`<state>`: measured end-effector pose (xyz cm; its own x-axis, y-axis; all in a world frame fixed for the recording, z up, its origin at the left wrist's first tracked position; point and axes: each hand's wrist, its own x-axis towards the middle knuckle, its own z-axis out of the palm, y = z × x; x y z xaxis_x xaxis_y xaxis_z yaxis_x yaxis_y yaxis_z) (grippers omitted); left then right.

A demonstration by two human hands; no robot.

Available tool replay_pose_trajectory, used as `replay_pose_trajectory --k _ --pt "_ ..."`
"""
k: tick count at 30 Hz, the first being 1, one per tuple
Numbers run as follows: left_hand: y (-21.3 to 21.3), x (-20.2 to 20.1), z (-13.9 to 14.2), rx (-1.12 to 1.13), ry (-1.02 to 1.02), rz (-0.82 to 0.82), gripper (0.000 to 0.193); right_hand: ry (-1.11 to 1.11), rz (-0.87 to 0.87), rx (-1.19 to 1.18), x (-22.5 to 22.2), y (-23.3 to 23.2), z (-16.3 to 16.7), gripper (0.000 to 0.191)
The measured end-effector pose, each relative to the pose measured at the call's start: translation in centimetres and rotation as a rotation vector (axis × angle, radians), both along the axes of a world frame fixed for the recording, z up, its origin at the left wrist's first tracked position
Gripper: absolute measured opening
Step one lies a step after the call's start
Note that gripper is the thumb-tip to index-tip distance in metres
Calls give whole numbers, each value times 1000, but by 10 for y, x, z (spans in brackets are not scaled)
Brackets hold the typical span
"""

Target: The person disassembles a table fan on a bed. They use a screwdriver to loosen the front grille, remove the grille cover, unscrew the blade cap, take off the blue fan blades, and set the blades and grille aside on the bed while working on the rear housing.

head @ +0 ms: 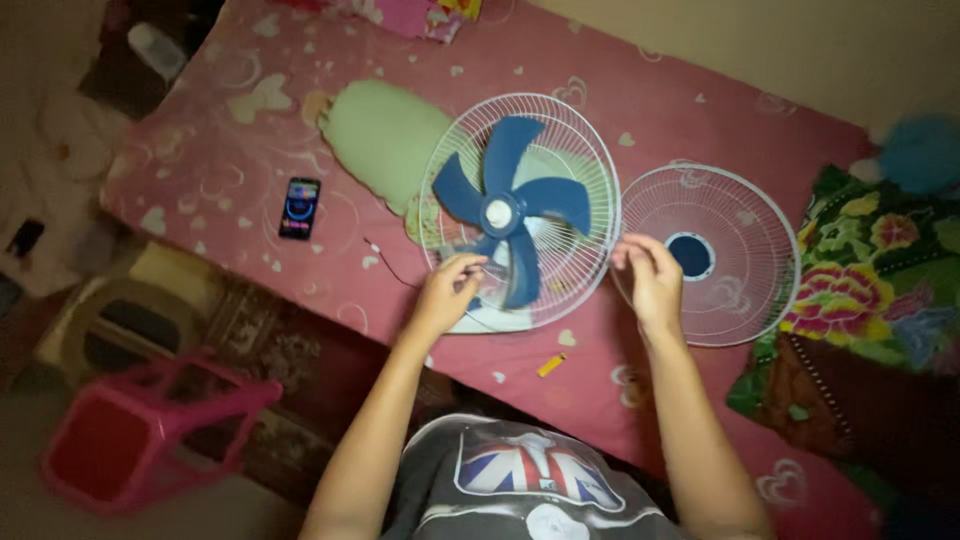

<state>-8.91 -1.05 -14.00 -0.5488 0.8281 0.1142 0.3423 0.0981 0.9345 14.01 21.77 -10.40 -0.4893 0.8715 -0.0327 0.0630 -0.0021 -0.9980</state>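
Note:
A table fan lies on a pink bedsheet, its white rear wire guard (590,160) open and its blue blades (510,205) exposed. My left hand (448,290) pinches the guard's lower left rim, fingers closed on the wire. My right hand (648,275) grips the guard's right rim, between the fan and a detached white front guard (735,215) with a dark blue centre cap lying just to the right. A thin cord (385,262) trails left of my left hand.
A lit phone (299,207) lies on the pink bedsheet (250,160) at left, a pale green pillow (385,135) behind the fan, a small yellow lighter (551,365) near the bed's front edge. A floral blanket (860,270) lies at right; a pink stool (150,425) stands on the floor.

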Motion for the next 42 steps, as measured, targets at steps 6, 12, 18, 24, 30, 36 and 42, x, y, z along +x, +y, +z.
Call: replay_pose_trajectory --k 6,12,18,24,30,36,42 --pt "-3 -95 -15 -89 -32 86 34 -221 -17 640 -76 -31 37 24" --pt "25 -180 -28 -254 148 123 47 -450 -169 732 -91 12 42 32" --pt "77 -212 -35 -174 50 109 57 -577 -116 725 -114 63 39 46" --pt "116 -231 -37 -275 48 67 64 -755 -42 286 -152 93 43 48" --pt "147 -243 -60 -399 1 29 61 -846 27 203 -156 103 32 32" --pt "163 -242 -73 -553 -51 -5 38 -734 60 64 -150 106 13 28" --pt "151 -235 -67 -351 74 48 25 -630 73 157 -129 102 1 27"
